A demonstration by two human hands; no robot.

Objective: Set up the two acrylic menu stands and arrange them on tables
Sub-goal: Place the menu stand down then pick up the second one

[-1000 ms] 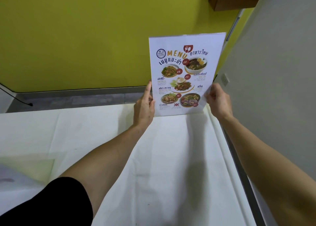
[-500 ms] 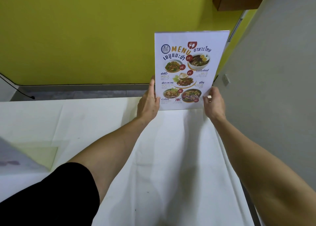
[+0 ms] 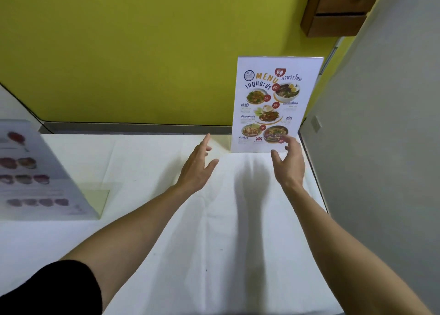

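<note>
— Two hands, both off the stand now? A second ago they pinched its lower edges.

— Yes. The left hand has let go and hangs over the white tablecloth, fingers spread and loose, holding nothing, clearly apart from the menu stand. The right hand is open too, fingers fanned; its fingertips overlap the stand's lower right corner in this view, and I cannot tell whether they touch it.

— And the stand itself?

— It stands upright on its own at the far right corner of the table, its base on the cloth, the printed menu facing the camera, just beside the grey wall on the right and in front of the yellow-green wall. Earlier it was held up between the hands, in nearly the same spot.

— Anything else changed?

— The view has swung. A second menu stand now shows large at the left edge, blurred, leaning back, resting on the cloth with its clear base plate flat beside it. Before, only a corner of it was visible. A black sleeve covers the left upper arm. A wooden box shelf hangs at top right.
</note>
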